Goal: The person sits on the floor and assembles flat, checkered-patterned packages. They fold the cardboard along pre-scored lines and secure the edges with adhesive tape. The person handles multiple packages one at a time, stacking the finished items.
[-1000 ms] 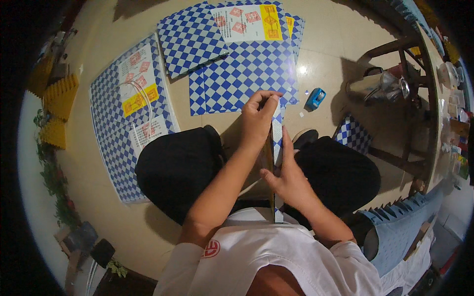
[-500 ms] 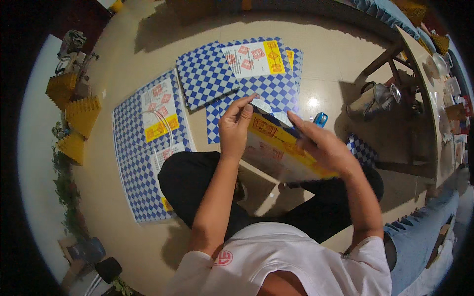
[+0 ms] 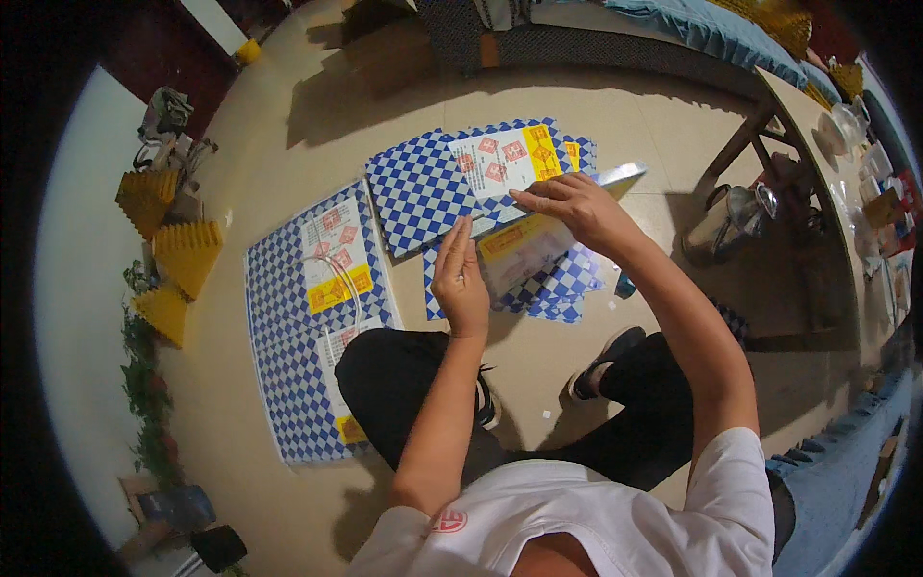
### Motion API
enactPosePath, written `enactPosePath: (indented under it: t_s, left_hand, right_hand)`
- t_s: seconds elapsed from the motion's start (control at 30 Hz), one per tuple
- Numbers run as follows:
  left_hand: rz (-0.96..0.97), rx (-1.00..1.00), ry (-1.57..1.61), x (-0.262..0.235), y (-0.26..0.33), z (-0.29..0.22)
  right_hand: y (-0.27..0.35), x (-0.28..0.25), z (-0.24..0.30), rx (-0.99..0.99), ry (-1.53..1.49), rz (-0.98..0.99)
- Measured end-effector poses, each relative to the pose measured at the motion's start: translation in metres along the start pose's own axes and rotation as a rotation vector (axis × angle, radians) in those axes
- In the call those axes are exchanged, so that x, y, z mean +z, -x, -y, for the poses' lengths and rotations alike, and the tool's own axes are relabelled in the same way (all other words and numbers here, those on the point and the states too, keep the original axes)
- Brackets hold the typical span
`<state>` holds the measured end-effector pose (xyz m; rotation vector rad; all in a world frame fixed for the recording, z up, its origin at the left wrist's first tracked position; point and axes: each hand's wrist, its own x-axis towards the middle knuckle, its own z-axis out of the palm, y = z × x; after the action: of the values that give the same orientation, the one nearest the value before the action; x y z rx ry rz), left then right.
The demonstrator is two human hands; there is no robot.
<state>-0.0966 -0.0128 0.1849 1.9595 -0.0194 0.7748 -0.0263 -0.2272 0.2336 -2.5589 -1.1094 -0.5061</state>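
Note:
Between my hands, a flat checked paper bag (image 3: 529,262) with a yellow strip and a white panel is tilted over the floor pile. My left hand (image 3: 461,288) has its fingers straight and together at the bag's left end; their grip is partly hidden. Across the top edge, my right hand (image 3: 582,210) has thumb and fingers closed on the bag. Beneath and beyond lie other blue-and-white checked bags (image 3: 418,192), stacked and overlapping. A larger flat checked pack (image 3: 284,341) with white cord rests on the floor to the left.
At the right, a wooden table (image 3: 808,207) stands with a metal kettle (image 3: 726,219) beneath it. A small blue object (image 3: 624,287) shows beside my right forearm. Yellow pleated pieces (image 3: 185,255) and plants line the left wall. A sofa (image 3: 577,53) stands at the far side.
The bag has moved forward from above my lap to over the floor pile. Both hands moved forward with it, and the right hand shifted left along its top edge.

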Motion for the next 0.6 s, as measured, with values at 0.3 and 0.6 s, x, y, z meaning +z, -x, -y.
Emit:
enactPosePath:
  t_s: [0.3, 0.6]
  left_hand:
    - [0.025, -0.091, -0.051, 0.028, 0.013, 0.04]
    - [-0.006, -0.072, -0.103, 0.026, 0.012, 0.047]
  right_hand:
    - [0.011, 0.068, -0.029, -0.037, -0.052, -0.014]
    - [0.043, 0.048, -0.069, 0.19, 0.173, -0.101]
